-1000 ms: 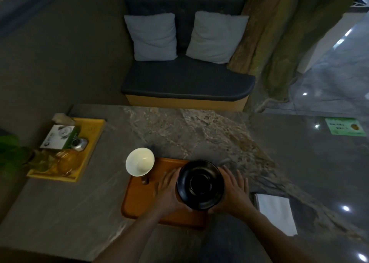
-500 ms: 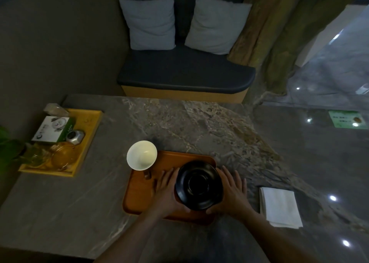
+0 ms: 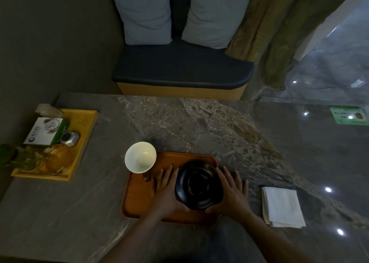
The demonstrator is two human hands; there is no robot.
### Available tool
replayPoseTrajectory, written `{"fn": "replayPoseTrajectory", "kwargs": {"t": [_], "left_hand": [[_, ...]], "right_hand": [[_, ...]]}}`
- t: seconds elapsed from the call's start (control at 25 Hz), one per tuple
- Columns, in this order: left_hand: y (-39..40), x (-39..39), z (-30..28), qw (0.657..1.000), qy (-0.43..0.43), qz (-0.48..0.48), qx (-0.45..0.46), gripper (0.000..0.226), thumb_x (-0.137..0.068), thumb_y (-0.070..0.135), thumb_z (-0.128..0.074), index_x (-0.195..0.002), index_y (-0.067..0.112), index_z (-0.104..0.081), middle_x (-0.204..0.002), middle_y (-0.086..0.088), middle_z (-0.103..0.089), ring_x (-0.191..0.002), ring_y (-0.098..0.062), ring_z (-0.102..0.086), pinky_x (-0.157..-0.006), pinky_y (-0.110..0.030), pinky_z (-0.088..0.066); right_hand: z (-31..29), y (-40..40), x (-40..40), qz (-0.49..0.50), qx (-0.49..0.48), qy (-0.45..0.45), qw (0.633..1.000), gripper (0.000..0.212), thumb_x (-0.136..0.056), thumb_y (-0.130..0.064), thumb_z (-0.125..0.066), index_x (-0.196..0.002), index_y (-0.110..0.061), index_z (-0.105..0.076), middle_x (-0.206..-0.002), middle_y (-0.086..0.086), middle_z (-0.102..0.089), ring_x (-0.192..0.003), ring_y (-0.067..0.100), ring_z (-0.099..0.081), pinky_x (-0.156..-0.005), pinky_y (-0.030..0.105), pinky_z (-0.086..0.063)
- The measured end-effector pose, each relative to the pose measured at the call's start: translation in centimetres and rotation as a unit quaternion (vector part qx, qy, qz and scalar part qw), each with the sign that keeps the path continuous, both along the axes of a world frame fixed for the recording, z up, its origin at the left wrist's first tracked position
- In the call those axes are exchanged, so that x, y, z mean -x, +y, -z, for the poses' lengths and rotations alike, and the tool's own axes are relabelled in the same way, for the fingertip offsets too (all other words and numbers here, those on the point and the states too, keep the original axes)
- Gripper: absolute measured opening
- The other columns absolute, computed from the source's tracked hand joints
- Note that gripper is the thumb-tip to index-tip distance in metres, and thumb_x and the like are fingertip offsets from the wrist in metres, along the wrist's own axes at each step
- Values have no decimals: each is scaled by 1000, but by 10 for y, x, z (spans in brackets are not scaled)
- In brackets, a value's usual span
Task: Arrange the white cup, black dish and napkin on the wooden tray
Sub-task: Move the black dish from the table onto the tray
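- The black dish (image 3: 198, 185) sits over the right half of the wooden tray (image 3: 139, 199), its rim reaching close to the tray's right edge; whether it rests flat on the wood or is held just off it cannot be told in this dim light.
- The left hand (image 3: 166, 191) cups the dish's left side, fingers spread and lying forward over the tray, thumb curled under the near rim.
- The right hand (image 3: 232, 193) cups the opposite side in the same way, thumb at the near rim and fingers splayed past the tray's right edge over the table (so both hands are grasping the dish between them).
- The white cup (image 3: 140, 157) stands upright at the tray's far left corner, its wide mouth overhanging the tray's edge; it is apart from the left hand.
- The napkin (image 3: 282, 207), folded white, lies flat on the marble table (image 3: 199, 123) to the right of the tray, off the tray and clear of the right hand.
- Well to the left on the table is a yellow tray (image 3: 83, 131) holding a white and green box (image 3: 45, 131), a small metal object (image 3: 69, 138) and a glass teapot (image 3: 58, 159).
- Beyond the table stands a dark bench (image 3: 179, 71) with two pale cushions (image 3: 143, 17) leaning against its back.
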State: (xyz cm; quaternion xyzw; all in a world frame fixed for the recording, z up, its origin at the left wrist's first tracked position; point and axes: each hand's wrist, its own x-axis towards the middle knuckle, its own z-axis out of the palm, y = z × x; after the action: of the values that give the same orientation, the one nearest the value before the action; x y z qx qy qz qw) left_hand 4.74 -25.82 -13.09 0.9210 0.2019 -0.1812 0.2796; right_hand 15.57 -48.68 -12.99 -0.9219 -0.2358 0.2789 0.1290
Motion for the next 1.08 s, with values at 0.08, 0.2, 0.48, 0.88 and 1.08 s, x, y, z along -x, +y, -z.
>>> {"fn": "replayPoseTrajectory", "kwargs": {"t": [0.08,0.2,0.48,0.88,1.08], "left_hand": [[0,-1,0,1000,7,-3,14,138,-53,63,-82,-148,42,16,-163,8,19,-146,-20,28,-122,-53,3],[0,-3,-3,999,9,-23,39,137,-57,55,-85,-145,43,20,-163,9,19,-147,-20,27,-123,-53,1],[-3,-13,-14,996,-4,-70,54,128,-65,45,-85,-154,29,6,-165,4,10,-150,-23,19,-123,-51,-2],[-33,21,-11,994,36,-104,13,102,-80,57,-67,-155,33,-2,-163,11,17,-151,-18,15,-123,-53,-4],[-70,37,-25,990,88,-103,-37,67,-88,58,-52,-148,38,-28,-163,10,-8,-149,-24,-13,-120,-50,-12]], "right_hand": [[1,0,1,9,-4,0,1000,137,-38,-96,-52,-141,-50,25,-162,-10,12,-141,24,30,-111,62,18],[1,0,1,19,-10,0,1000,135,-40,-96,-51,-140,-50,27,-162,-9,11,-141,23,30,-112,62,17],[-6,7,3,61,-23,-11,998,121,-53,-93,-48,-141,-51,24,-163,-7,1,-146,26,16,-113,61,13],[-16,-15,41,34,55,-11,998,83,-83,-76,-37,-151,-41,-5,-163,-7,3,-148,23,9,-118,51,-2],[-33,-40,35,-57,63,22,996,65,-89,-62,-42,-147,-38,-27,-162,-4,-11,-148,27,-5,-116,51,-17]]}}
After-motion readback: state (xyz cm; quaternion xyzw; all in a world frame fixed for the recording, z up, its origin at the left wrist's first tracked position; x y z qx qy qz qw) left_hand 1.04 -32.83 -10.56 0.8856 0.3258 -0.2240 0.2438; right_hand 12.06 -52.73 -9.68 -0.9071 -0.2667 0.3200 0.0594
